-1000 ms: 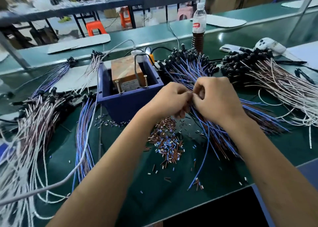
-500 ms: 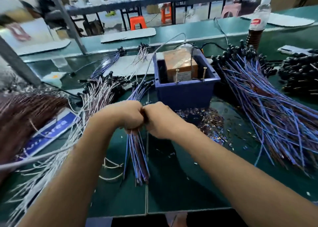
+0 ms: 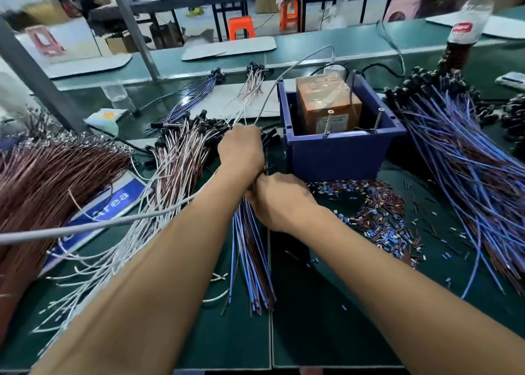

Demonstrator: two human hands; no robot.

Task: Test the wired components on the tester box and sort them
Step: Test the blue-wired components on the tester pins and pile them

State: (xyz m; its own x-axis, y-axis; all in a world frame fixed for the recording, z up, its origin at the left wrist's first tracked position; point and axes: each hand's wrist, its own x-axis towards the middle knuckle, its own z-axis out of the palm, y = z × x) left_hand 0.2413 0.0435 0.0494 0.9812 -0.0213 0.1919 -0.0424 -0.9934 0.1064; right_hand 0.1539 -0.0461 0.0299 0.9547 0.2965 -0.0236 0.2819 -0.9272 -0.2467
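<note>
Both hands have moved from the right-hand heap to the blue-wire bundle point(image 3: 252, 263) left of the tester box point(image 3: 338, 147), mid-table. Left hand point(image 3: 241, 147) and right hand point(image 3: 279, 201): fingers hidden, grip undeterminable. Judgement: tested piece being sorted.

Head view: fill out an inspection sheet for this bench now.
Surface: green mat, seam down the middle.
Job's things: blue tester box holding an orange unit; blue-wire pile right of it; blue-wire bundle and white-wire pile left.
Clutter: cut sleeve bits; bottle.
Grippers: left hand and right hand at the bundle's top; fingers hidden.
Cables: grey cable crossing the left forearm.
Surroundings: orange stools behind.
</note>
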